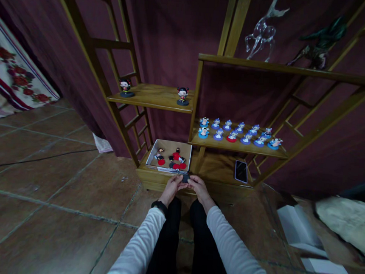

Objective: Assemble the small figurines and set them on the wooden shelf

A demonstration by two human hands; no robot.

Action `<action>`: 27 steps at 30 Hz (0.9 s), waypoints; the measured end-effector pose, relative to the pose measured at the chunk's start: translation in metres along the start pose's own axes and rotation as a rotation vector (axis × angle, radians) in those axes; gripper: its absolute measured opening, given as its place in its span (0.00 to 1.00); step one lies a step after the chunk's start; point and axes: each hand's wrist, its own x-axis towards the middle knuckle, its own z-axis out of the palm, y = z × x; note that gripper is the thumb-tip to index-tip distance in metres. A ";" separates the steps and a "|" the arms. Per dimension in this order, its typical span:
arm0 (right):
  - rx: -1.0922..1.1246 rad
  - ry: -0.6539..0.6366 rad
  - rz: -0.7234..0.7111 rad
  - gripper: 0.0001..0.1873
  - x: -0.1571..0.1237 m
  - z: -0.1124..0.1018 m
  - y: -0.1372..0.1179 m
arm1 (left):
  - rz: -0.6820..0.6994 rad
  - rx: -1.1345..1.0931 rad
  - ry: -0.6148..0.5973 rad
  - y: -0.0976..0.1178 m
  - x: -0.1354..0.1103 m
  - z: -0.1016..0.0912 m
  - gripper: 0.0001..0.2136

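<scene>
In front of the low shelf, my left hand (173, 186) and my right hand (198, 187) come together, fingers closed on the two sides of a dark figurine base (185, 178). Whether a figure is attached to it cannot be made out. Just beyond the hands stands an open white cardboard box (154, 153) with several small red, black and white figurines (178, 157) lying in it. Two similar figurines on dark round bases stand on the upper left shelf, one at its left end (126, 88) and one at its right end (182, 96).
Two rows of small figurines (233, 136) stand on the right shelf (201, 141). Below lies a phone (241, 171). A clear deer statuette (261, 35) and a dark green statue (321, 44) stand on top. White packaging (302, 230) lies on the floor at right.
</scene>
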 end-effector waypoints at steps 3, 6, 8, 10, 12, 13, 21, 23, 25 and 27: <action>0.012 -0.013 -0.009 0.18 -0.001 0.001 -0.002 | -0.010 0.008 -0.007 -0.002 0.002 -0.001 0.13; 0.001 -0.008 -0.024 0.18 -0.003 0.002 -0.004 | -0.009 0.007 0.003 -0.003 0.003 -0.001 0.11; -0.016 -0.002 -0.041 0.19 -0.003 0.003 -0.006 | -0.007 0.000 0.013 -0.003 0.002 -0.001 0.11; -0.033 0.007 -0.060 0.19 -0.004 0.004 -0.007 | -0.013 0.010 0.011 -0.001 0.001 -0.001 0.11; -0.046 0.014 -0.083 0.19 -0.005 0.004 -0.008 | -0.026 0.046 0.002 0.000 0.000 0.000 0.12; -0.051 0.017 -0.095 0.19 -0.005 0.004 -0.008 | -0.026 0.071 0.001 0.001 0.000 0.000 0.13; -0.167 0.017 -0.210 0.13 -0.002 0.004 -0.006 | 0.028 0.185 0.006 0.005 -0.006 0.002 0.17; -0.208 0.016 -0.234 0.11 -0.002 0.004 -0.005 | 0.022 0.202 0.003 0.006 -0.005 0.002 0.17; -0.248 0.018 -0.258 0.10 -0.003 0.005 -0.004 | 0.028 0.202 0.002 0.006 -0.005 0.001 0.16; -0.269 0.014 -0.278 0.10 -0.003 0.006 -0.004 | 0.033 0.173 -0.019 0.006 -0.004 0.000 0.14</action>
